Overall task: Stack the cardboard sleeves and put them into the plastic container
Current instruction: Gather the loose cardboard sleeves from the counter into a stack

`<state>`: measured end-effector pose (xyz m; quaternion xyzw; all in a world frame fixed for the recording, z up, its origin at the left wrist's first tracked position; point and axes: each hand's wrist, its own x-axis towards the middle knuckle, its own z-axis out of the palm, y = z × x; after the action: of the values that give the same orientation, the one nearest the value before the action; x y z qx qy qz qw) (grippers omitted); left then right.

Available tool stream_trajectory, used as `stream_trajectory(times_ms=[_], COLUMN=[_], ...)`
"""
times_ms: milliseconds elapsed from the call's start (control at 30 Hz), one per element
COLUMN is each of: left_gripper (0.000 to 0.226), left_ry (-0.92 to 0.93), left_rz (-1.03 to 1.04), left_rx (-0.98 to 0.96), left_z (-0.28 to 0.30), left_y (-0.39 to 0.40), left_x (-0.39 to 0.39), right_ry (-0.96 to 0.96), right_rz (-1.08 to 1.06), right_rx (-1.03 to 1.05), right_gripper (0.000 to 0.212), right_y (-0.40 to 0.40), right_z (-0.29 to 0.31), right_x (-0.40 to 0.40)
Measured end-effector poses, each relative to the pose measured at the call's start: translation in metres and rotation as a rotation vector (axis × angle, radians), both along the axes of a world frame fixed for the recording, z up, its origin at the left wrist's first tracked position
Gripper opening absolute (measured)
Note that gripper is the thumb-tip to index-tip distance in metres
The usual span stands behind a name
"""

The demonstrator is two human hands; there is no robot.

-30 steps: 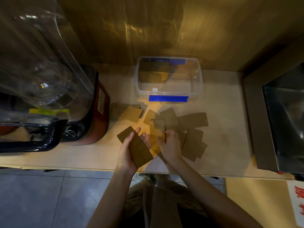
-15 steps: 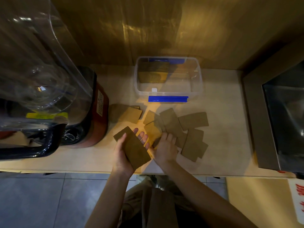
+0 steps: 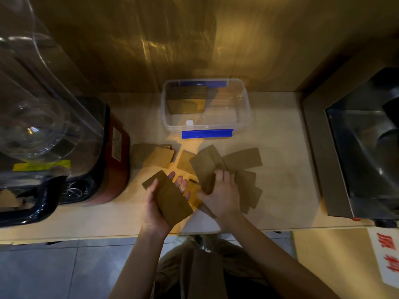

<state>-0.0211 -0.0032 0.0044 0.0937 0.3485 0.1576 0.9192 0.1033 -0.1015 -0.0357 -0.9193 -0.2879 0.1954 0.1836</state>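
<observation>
— Moved since the previous frame: right hand (image 3: 222, 194), now shifted onto a loose cardboard sleeve (image 3: 205, 167) and closed on its near edge; that sleeve is tilted up off the counter (image 3: 280, 169). Left hand (image 3: 155, 203) is kept where it was.

— Left hand, contents?

— One stack of cardboard sleeves (image 3: 169, 196), laid flat across the palm; thumb is pressed on the stack's left edge, fingers (image 3: 179, 182) are spread beneath and seen past its far side.

— Remaining sleeves?

— Scattered sleeves (image 3: 244, 158) are found overlapping on the counter around and beyond the right hand. A separate small pile (image 3: 155, 155) is lying to the left, just beside the red-based blender (image 3: 114, 152).

— Plastic container?

— Clear plastic container (image 3: 246, 108), lid off, blue latch (image 3: 207, 133) on the near side, is set toward the back of the counter, beyond the loose sleeves. One batch of sleeves (image 3: 186, 102) is already lodged in its left part, against the far wall.

— Right side?

— A steel appliance (image 3: 356, 147), cropped by the frame edge.
</observation>
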Motion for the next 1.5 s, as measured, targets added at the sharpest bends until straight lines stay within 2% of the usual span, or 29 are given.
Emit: stream_trajectory(times_ms=[100,233,600,700,833,967,1133,1267,1400,1500], left_gripper=[0.071,0.075,0.079,0.069,0.079,0.057,0.06,0.055,0.064,0.071], left_ry=[-0.007,0.004,0.072,0.082,0.072,0.069,0.047,0.015,-0.102,-0.109], left_rz=[0.004,-0.013,-0.028,-0.015,-0.012,-0.018,-0.059,-0.15,-0.176,-0.147], left_rx=[-0.012,-0.004,0.0,-0.012,-0.022,-0.023,0.045,0.125,0.113,0.093], left_z=[0.0,0.003,0.009,0.009,0.009,0.007,0.01,0.01,0.016,0.015], left_y=[-0.002,-0.006,-0.008,-0.007,-0.008,-0.007,-0.014,-0.024,-0.033,-0.039], left_x=[0.001,0.004,0.005,0.003,0.004,0.007,0.019,0.022,0.032,0.037], right_ry=[-0.032,-0.001,-0.047,-0.016,0.073,0.207,0.415,0.377,0.257,0.193], right_rz=[-0.067,-0.073,-0.053,-0.095,-0.142,-0.176,-0.069,0.012,0.05,0.072], right_rx=[-0.029,-0.089,-0.102,-0.073,-0.057,0.091,0.355,0.364,0.418,0.392], right_gripper=[0.066,0.062,0.062,0.057,0.062,0.065,0.054,0.055,0.058,0.059], right_y=[-0.004,-0.001,0.008,0.009,0.014,0.011,-0.011,-0.026,-0.038,-0.047], right_z=[0.001,-0.006,-0.021,-0.021,-0.013,0.015,0.064,0.08,0.081,0.078], right_x=[0.025,0.043,0.034,0.035,0.042,0.048,0.027,0.001,-0.017,-0.021])
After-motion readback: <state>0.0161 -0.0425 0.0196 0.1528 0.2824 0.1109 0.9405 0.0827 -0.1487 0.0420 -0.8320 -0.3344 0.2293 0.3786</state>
